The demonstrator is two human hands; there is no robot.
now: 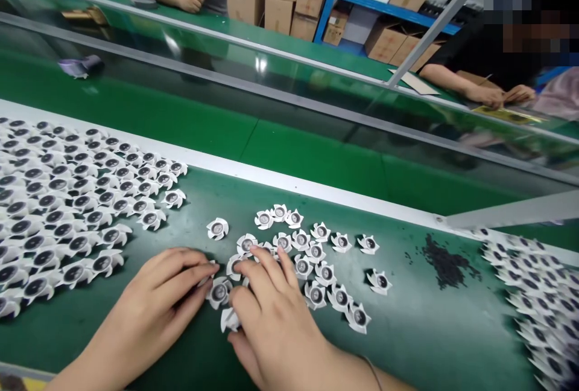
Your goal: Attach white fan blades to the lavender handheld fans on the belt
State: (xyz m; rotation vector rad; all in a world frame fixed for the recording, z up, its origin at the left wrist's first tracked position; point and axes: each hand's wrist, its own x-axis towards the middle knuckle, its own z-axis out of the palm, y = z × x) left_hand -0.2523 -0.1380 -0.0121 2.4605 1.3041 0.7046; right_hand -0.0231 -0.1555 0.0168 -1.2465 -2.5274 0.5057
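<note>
My left hand (160,291) is curled with thumb and fingertips closed on a small white fan wheel (204,280), mostly hidden by the fingers. Right beside those fingertips lies another fan wheel (219,292), dark hub facing up. Thumb and index finger of my right hand (275,309) pinch a tilted white fan wheel (230,320), while its other fingers reach over the loose group of fan wheels (302,265). Several wheels under that hand are partly covered. One fan wheel (218,228) lies apart, beyond my left fingertips.
Dense rows of fan wheels (58,216) cover the bench's left side; more fan wheels (543,300) stand at right. A pile of small black pieces (447,261) lies near them. A white edge rail (289,184) borders the green bench. Two people sit across, behind a transparent panel.
</note>
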